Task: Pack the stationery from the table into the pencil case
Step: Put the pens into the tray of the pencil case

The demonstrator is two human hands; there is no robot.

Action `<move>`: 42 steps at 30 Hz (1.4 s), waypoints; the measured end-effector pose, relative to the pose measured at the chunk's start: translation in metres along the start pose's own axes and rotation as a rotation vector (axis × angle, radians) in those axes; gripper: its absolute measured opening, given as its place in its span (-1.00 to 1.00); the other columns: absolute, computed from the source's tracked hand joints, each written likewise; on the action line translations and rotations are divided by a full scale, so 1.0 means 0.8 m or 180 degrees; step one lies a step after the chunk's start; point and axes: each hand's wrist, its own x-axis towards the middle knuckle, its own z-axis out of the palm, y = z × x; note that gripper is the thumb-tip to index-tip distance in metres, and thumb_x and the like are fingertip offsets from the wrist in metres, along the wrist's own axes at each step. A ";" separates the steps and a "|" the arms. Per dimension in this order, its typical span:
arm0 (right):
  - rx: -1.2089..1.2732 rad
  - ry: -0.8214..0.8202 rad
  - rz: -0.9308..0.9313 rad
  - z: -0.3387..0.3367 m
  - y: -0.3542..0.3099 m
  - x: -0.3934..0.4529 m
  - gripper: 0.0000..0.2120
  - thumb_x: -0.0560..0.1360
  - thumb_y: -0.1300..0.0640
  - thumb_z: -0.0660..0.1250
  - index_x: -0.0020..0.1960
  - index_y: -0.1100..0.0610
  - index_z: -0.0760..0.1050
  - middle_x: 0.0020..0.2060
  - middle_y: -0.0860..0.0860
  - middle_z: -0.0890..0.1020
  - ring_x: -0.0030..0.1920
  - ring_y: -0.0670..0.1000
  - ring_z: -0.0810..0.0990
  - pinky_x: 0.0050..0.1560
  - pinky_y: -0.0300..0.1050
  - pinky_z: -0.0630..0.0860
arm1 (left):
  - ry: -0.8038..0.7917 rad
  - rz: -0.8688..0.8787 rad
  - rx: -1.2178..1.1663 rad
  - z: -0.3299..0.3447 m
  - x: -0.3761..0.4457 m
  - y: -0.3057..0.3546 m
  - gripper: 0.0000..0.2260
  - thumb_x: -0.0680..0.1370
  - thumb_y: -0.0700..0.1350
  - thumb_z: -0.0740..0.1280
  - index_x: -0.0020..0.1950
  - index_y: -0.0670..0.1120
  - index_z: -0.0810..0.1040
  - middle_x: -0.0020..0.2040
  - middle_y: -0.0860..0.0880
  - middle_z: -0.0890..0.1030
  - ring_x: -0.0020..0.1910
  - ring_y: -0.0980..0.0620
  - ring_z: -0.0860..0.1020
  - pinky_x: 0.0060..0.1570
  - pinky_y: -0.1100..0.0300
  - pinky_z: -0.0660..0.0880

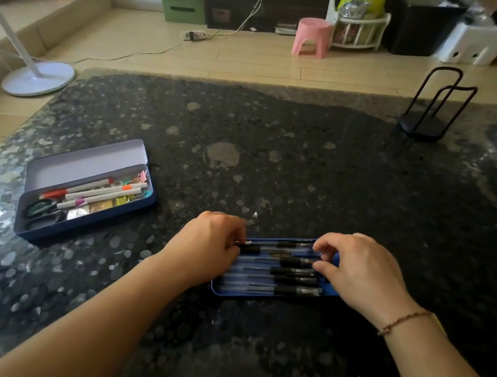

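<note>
Fingers of both hands, left [207,246] and right [360,268], pinch one pen [277,250] at tray [257,296] far edge; fingertips hide pen ends. Case [86,194] left of tray, contents jumbled.

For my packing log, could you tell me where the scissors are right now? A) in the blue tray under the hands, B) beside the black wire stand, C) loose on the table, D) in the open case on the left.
D: the scissors lie in the near-left end of the open case, while the tray holds only pens.
</note>
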 end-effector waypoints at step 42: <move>0.0072 -0.0199 -0.0047 -0.005 -0.005 -0.004 -0.82 0.37 -0.06 0.47 -0.28 -0.16 0.46 -0.23 -0.21 0.50 -0.22 -0.19 0.48 -0.33 -0.24 0.38 | 0.0187 0.0425 -0.0065 -0.001 -0.010 0.006 -0.86 0.52 -0.07 0.36 0.07 0.04 0.61 -0.01 0.10 0.52 -0.10 0.16 0.51 -0.02 0.16 0.53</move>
